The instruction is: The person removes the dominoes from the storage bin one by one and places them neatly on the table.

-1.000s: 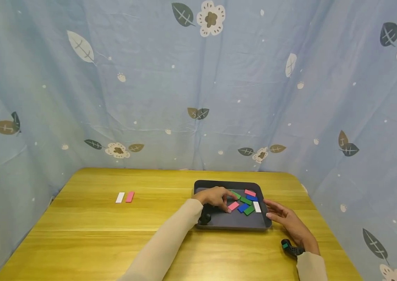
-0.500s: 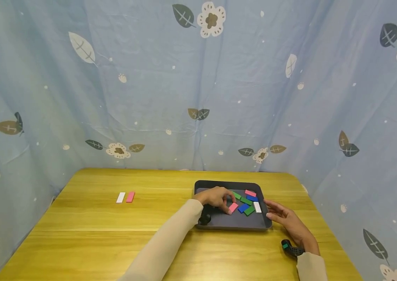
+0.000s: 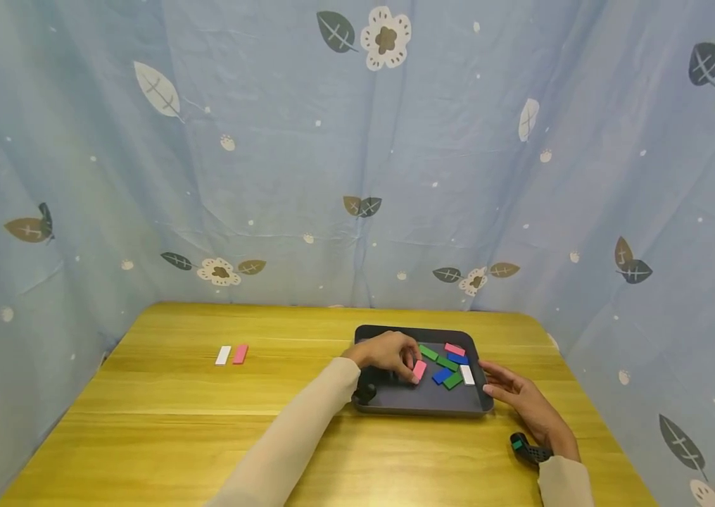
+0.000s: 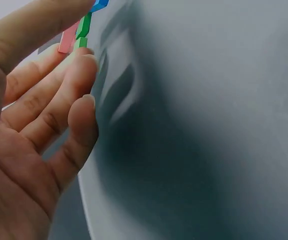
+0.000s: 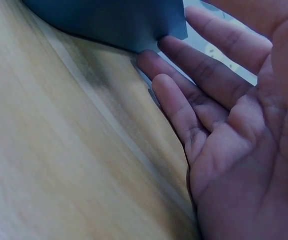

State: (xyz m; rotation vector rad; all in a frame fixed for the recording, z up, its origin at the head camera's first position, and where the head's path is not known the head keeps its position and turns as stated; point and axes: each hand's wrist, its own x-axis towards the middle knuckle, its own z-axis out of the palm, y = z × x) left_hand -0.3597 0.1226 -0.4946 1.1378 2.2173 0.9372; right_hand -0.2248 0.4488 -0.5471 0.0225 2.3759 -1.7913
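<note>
My left hand is inside the dark grey tray and pinches a pink rectangular tile between thumb and fingers. In the left wrist view, the thumb and curled fingers of the left hand cover much of the tiles behind them. To the right in the tray lie green tiles, blue tiles, a white tile and another pink tile. At the tray's right wall, my right hand touches the outside with extended fingers, as the right wrist view also shows.
On the wooden table, left of the tray, a white tile and a pink tile lie side by side. A patterned blue curtain hangs behind and at both sides. A black wrist device sits at the right wrist.
The left fingers have closed on the pink tile and turned it more upright, drawing it slightly away from the other tiles. The right hand stays at the tray wall.
</note>
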